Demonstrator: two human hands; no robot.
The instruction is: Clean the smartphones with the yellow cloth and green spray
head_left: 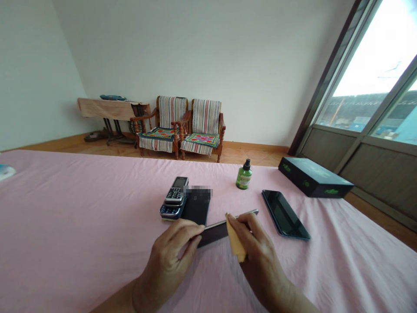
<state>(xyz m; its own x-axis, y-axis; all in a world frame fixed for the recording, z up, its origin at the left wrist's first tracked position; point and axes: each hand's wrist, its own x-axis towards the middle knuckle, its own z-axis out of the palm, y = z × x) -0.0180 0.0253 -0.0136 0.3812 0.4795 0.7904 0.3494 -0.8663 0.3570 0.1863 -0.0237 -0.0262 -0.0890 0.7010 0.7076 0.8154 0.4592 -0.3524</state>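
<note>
A thin dark phone [213, 234] with a silvery edge is tilted up on its side above the pink cloth. My left hand [171, 254] pinches its left end between thumb and fingers. In my right hand [257, 248] is a folded yellow cloth [235, 241], pressed against the phone's edge near its right part. Beyond my left hand lie a black flat device [197, 208], its top blurred out, and a keypad slider phone [176, 191] resting on another keypad phone [171, 211]. To the right of my right hand, a large dark smartphone [286, 215] lies flat.
The pink bedsheet [81, 226] covers the surface under everything. A green bottle with a black cap [244, 176] stands upright behind the phones. At the right edge sits a black box [314, 177]. Two wooden chairs [203, 126] and a covered table [107, 108] stand by the wall.
</note>
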